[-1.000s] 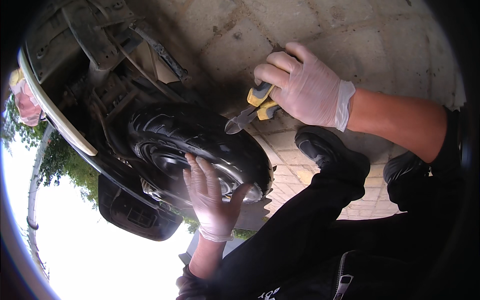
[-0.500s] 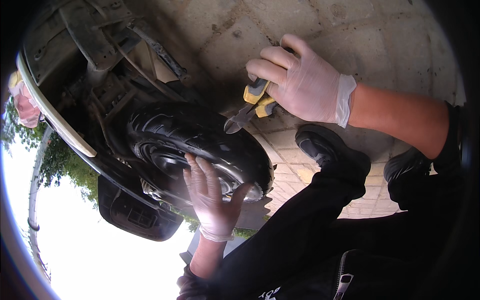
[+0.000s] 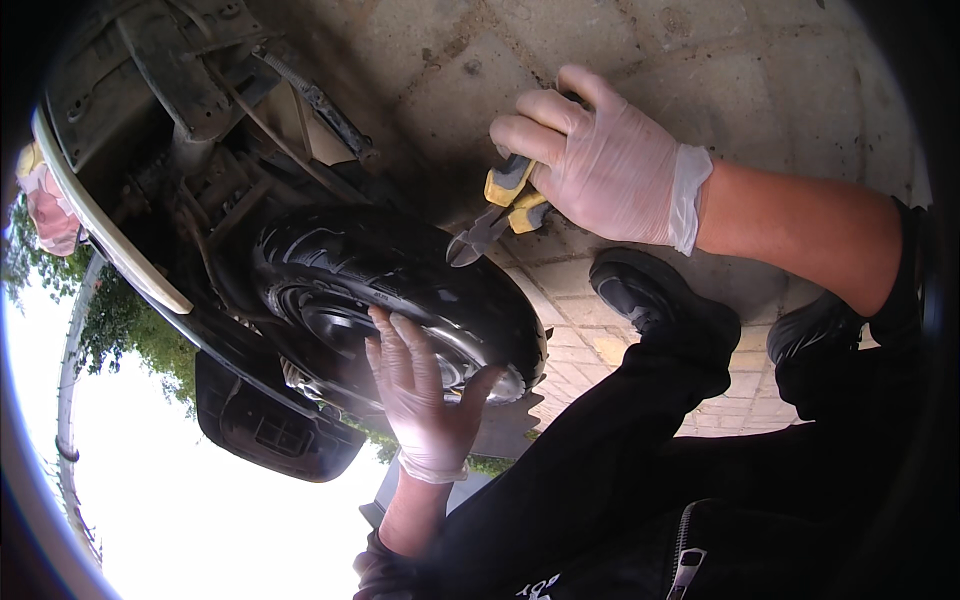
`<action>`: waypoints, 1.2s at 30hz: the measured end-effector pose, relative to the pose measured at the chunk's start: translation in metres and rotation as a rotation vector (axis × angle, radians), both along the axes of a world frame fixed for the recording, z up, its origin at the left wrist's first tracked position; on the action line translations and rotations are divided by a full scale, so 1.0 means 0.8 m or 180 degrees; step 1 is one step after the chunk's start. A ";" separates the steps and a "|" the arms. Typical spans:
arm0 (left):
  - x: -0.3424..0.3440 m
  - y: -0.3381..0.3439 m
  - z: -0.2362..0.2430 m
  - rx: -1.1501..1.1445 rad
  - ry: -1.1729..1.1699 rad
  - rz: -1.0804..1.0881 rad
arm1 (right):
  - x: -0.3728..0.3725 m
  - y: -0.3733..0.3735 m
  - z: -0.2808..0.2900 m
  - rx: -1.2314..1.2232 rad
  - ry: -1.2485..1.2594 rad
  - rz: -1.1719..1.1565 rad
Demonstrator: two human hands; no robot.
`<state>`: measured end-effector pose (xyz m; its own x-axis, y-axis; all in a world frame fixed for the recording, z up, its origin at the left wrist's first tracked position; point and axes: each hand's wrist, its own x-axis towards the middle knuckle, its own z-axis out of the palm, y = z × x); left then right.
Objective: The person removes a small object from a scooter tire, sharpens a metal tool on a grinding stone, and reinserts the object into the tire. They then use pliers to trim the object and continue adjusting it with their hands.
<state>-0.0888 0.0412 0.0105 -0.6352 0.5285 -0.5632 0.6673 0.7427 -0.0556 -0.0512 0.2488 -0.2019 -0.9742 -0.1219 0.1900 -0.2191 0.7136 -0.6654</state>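
Observation:
A black scooter wheel with a treaded tyre [image 3: 400,262] lies tilted across the middle of the view. Against its rim and side rests my left hand [image 3: 418,395], in a clear glove, fingers stretched and thumb apart. My gloved right hand [image 3: 610,170] grips diagonal cutting pliers [image 3: 515,190] by their yellow and grey handles. The pliers' metal jaws [image 3: 470,248] point down and left at the tyre's tread edge; whether they touch the rubber I cannot tell. My right fingers partly hide the handles.
The vehicle's dark underside [image 3: 190,110] with rods and cables fills the upper left, edged by a pale curved panel [image 3: 110,225]. A black mudguard [image 3: 275,425] hangs at lower left. Paving stones [image 3: 740,90] lie beneath. My shoe [image 3: 650,290] stands right of the wheel.
The pliers have shifted very slightly left in my right hand. My left hand stays in place on the wheel.

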 end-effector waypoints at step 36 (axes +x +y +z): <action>0.000 -0.002 -0.003 -0.0008 0.0026 -0.0060 | 0.021 -0.011 -0.014 -0.0339 -0.0074 -0.0027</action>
